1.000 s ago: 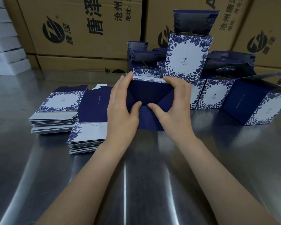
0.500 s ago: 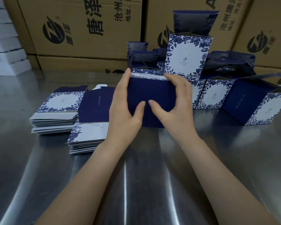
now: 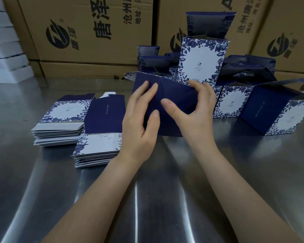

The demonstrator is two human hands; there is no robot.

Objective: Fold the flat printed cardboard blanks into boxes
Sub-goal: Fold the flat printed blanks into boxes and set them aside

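Well to the left of the half-formed box [image 3: 175, 104] lies one stack of flat blanks [image 3: 60, 127]. A second stack [image 3: 98, 149] sits just beside the box on the same side, its top sheet showing navy and floral print. Both rest on the steel worktop [image 3: 147, 190].

The left hand [image 3: 140, 127] is laid against the left part of the box's navy face. Its fingers are nearly straight and spread and its thumb presses lower down, so it pushes on the card and does not clasp it. The box stands on the worktop with its folded end toward the camera, creases running diagonally across that face. The right hand [image 3: 197, 109] takes the right part, fingers curled over the upper right edge and thumb pressed onto the middle of the face, pinching the card.

To the right of and behind the box stand the finished boxes [image 3: 233, 102], lids open, with brown shipping cartons [image 3: 88, 32] behind them.

The step in hand appears to be closing the bottom flaps. Whether they are fully locked cannot be told, since the hands cover the seam. Next the flaps likely need a firm push until they catch. Then the box should be turned upright and set among the finished ones to its right, before a fresh blank is taken from the second stack.
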